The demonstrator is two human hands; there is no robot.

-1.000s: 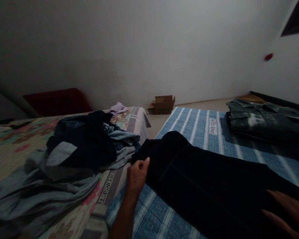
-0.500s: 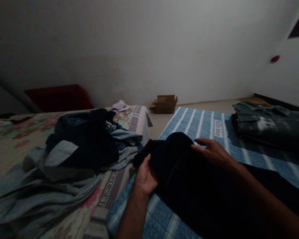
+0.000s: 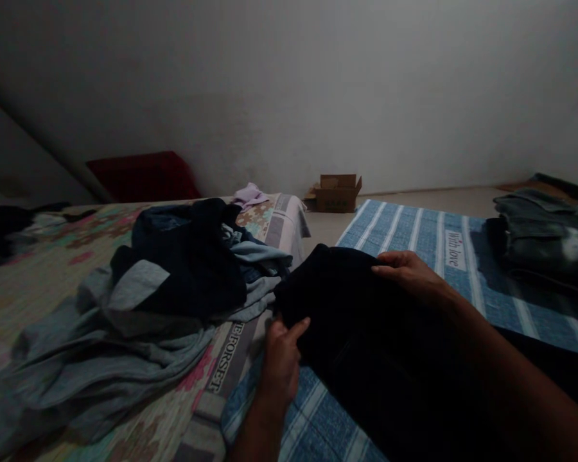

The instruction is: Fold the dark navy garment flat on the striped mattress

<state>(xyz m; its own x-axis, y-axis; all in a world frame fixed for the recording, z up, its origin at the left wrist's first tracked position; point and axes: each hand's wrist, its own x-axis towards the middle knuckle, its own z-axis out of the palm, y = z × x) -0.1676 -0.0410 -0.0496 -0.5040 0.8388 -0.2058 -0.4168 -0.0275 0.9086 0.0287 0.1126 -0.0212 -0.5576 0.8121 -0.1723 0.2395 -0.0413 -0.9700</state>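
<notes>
Left hand (image 3: 282, 356) and right hand (image 3: 411, 274) are holding, fingers pinched closed, an outstretched black cloth garment (image 3: 340, 289), folded grey-green cloth garments (image 3: 539, 234) apparently sitting finished, a rumpled navy-and-grey clothes heap (image 3: 187, 273) remaining.

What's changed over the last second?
Right hand moved forward and left across the dark garment, now holding its far edge; the garment's end looks straighter. Left hand stayed at its left edge. Clothes heap, cardboard box unchanged.

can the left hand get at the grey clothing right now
Probably yes: the grey clothing lies near the left hand, nothing visibly between, though that hand holds the dark garment.
</notes>
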